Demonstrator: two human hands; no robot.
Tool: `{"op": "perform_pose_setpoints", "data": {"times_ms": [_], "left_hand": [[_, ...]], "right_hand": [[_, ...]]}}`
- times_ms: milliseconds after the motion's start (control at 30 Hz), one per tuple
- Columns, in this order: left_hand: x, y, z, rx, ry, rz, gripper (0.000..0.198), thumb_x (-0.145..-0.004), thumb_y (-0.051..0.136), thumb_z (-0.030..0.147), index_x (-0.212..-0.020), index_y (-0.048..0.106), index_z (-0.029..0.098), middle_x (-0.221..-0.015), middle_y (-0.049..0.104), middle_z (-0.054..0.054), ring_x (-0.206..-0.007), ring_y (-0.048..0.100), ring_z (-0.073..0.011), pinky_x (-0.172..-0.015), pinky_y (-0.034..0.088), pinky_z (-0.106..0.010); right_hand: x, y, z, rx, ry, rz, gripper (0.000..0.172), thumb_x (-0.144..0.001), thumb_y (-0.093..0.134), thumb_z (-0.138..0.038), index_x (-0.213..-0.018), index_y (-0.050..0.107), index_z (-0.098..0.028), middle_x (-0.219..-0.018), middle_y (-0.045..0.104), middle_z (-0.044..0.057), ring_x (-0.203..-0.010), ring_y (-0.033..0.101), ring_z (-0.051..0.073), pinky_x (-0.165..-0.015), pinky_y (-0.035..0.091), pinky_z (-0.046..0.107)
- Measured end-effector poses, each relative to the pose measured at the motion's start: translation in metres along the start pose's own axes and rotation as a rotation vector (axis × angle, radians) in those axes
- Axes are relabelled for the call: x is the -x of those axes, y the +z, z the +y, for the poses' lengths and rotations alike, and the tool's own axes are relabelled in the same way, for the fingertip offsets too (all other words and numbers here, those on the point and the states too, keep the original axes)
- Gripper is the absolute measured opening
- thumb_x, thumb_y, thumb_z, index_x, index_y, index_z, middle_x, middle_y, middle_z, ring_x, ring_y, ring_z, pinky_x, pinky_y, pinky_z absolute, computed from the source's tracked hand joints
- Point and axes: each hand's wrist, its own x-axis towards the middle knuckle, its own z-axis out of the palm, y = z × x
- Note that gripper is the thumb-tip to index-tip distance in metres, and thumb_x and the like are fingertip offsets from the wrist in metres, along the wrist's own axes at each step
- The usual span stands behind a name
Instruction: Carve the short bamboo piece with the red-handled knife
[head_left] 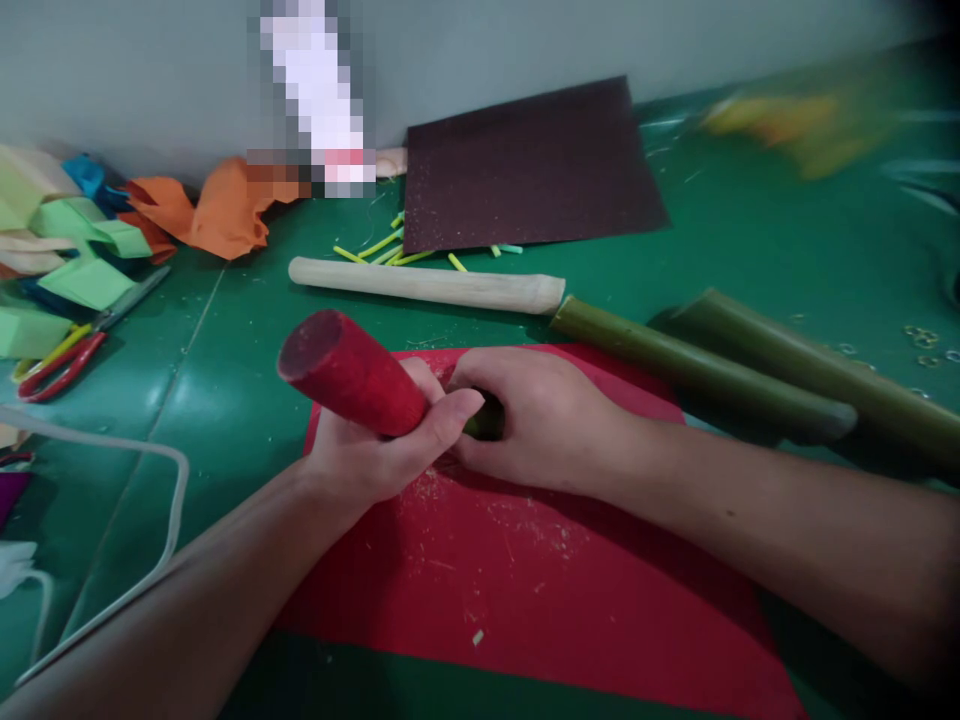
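Note:
My left hand (390, 430) is closed round a thick red cylinder (352, 375), which tilts up to the left and shows a flat, dull red end. My right hand (536, 415) sits against it with curled fingers, gripping a dark green rounded piece (486, 418) that shows only between thumb and fingers. Its far part is hidden, and I cannot tell whether it joins the red cylinder. Both hands are over a red sheet (570, 600) strewn with fine shavings and a small pale chip (478, 637).
Behind the hands lie a peeled pale bamboo stick (427, 285), green bamboo pieces (697, 365), yellow-green strips (375, 250) and a dark sheet (525, 175). At left are red-handled scissors (67, 362), crumpled orange paper (229, 208) and a white cable (180, 480). Something yellow (795, 125) is blurred.

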Motion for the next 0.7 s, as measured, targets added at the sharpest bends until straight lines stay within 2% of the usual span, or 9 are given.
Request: {"op": "perform_pose_setpoints", "data": {"times_ms": [167,267,400,467,567,700], "left_hand": [[-0.001,0.0028,0.0043,-0.092,-0.009,0.071,0.022,-0.073,0.076,0.018,-0.058,0.059,0.019,-0.056,0.066,0.005,-0.052,0.061,-0.0085,-0.056,0.054,-0.018],[-0.001,0.0058,0.0037,-0.059,-0.03,0.146,0.018,-0.072,0.076,0.018,-0.06,0.062,0.02,-0.061,0.069,0.004,-0.056,0.064,-0.0096,-0.06,0.057,-0.02],[-0.0023,0.0039,-0.0032,0.074,-0.18,0.238,0.015,-0.079,0.073,0.029,-0.068,0.066,0.02,-0.053,0.06,0.006,-0.042,0.053,-0.0073,-0.045,0.05,-0.021],[-0.0031,0.001,-0.0051,0.102,-0.201,0.216,0.017,-0.08,0.073,0.029,-0.067,0.066,0.02,-0.051,0.058,0.006,-0.04,0.049,-0.0062,-0.044,0.049,-0.02],[-0.0035,-0.0015,-0.0031,0.075,-0.14,0.145,0.021,-0.081,0.069,0.022,-0.061,0.063,0.019,-0.051,0.056,0.006,-0.043,0.05,-0.0056,-0.048,0.051,-0.019],[-0.0025,0.0005,0.0018,0.017,-0.082,0.116,0.023,-0.077,0.067,0.016,-0.056,0.059,0.019,-0.054,0.059,0.005,-0.049,0.055,-0.007,-0.052,0.052,-0.018]], "right_hand": [[0.0003,0.0001,0.0007,0.001,-0.001,0.011,0.013,-0.074,0.065,-0.029,-0.082,0.063,-0.02,-0.08,0.067,0.0,-0.066,0.055,0.013,-0.06,0.034,0.027],[-0.0006,0.0015,0.0006,0.0,-0.017,0.026,0.013,-0.073,0.067,-0.029,-0.081,0.064,-0.02,-0.08,0.068,0.0,-0.067,0.056,0.013,-0.06,0.035,0.027],[-0.0014,0.0029,0.0009,0.045,0.004,0.034,0.021,-0.073,0.07,-0.035,-0.087,0.066,-0.02,-0.084,0.069,0.002,-0.07,0.057,0.015,-0.062,0.037,0.027],[-0.0012,0.0026,0.0008,0.045,0.016,0.016,0.024,-0.074,0.069,-0.036,-0.093,0.067,-0.02,-0.09,0.071,0.003,-0.077,0.061,0.018,-0.065,0.039,0.028],[-0.0002,0.0014,0.0003,0.023,0.018,-0.008,0.027,-0.075,0.069,-0.034,-0.098,0.069,-0.02,-0.096,0.072,0.004,-0.085,0.063,0.02,-0.068,0.041,0.029],[0.0007,0.0017,0.0006,0.028,-0.007,0.033,0.02,-0.074,0.069,-0.034,-0.088,0.066,-0.019,-0.085,0.07,0.003,-0.072,0.059,0.015,-0.062,0.037,0.027]]}}
